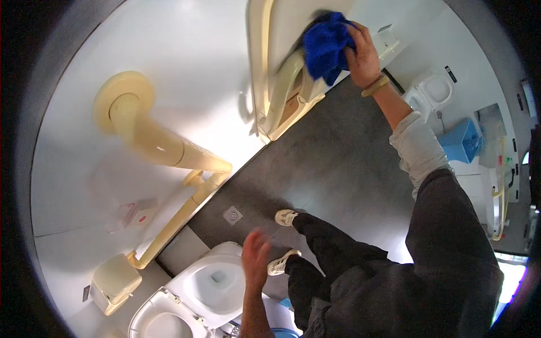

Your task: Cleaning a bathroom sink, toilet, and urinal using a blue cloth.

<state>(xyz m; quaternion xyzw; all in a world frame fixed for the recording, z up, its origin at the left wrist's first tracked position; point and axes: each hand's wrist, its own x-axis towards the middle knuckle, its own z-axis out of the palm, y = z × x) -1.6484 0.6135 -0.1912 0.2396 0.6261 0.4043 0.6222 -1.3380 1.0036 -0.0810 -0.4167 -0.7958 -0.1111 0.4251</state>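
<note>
My right hand [363,57], at the upper right with a bracelet at its wrist, grips a bunched blue cloth [327,46]. The cloth hangs over the upper part of a cream plastic wall fixture [277,97] beside the white wall; whether it touches the fixture is unclear. Low in the view, my left hand [255,253] is slightly blurred and holds nothing, its fingers loosely extended. Just left of it is a white toilet bowl [219,285] with its seat [167,325] raised.
A cream grab rail [169,224] runs along the left wall, above a paper dispenser [116,285]. A floor drain [233,215] is set in the dark floor. At right are another small toilet [435,91], a blue bin [460,139] and a yellow rail [503,190].
</note>
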